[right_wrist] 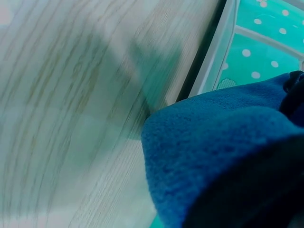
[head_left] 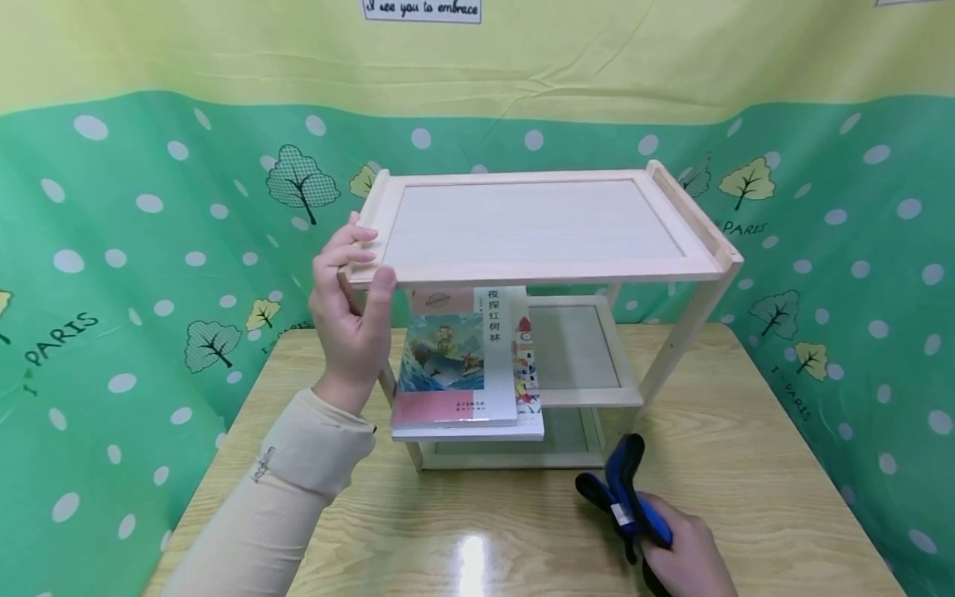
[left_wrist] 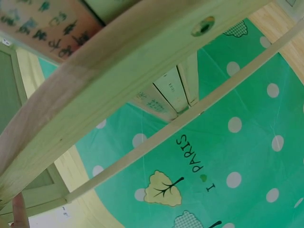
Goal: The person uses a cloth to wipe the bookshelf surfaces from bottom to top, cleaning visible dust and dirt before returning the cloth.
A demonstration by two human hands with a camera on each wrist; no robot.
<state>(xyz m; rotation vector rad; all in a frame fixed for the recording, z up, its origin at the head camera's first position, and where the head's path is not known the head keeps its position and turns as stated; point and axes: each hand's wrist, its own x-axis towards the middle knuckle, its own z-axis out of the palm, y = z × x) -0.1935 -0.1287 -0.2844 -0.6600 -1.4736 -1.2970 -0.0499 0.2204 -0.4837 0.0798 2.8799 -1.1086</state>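
A pale wooden three-tier shelf stands on the table. My left hand grips the left front corner of its top board, the thumb at the front edge and the fingers over the side rail. In the left wrist view a fingertip shows below the curved wooden rail. Low in front of the shelf's right side, my right hand holds a blue and black blind duster with splayed blades. Its fuzzy blue fabric fills much of the right wrist view, where the hand itself is hidden.
Books lie stacked on the left of the middle tier, jutting past its front. Below is the bottom tier. A wood-grain table carries the shelf. Green and yellow dotted cloth hangs behind and at both sides.
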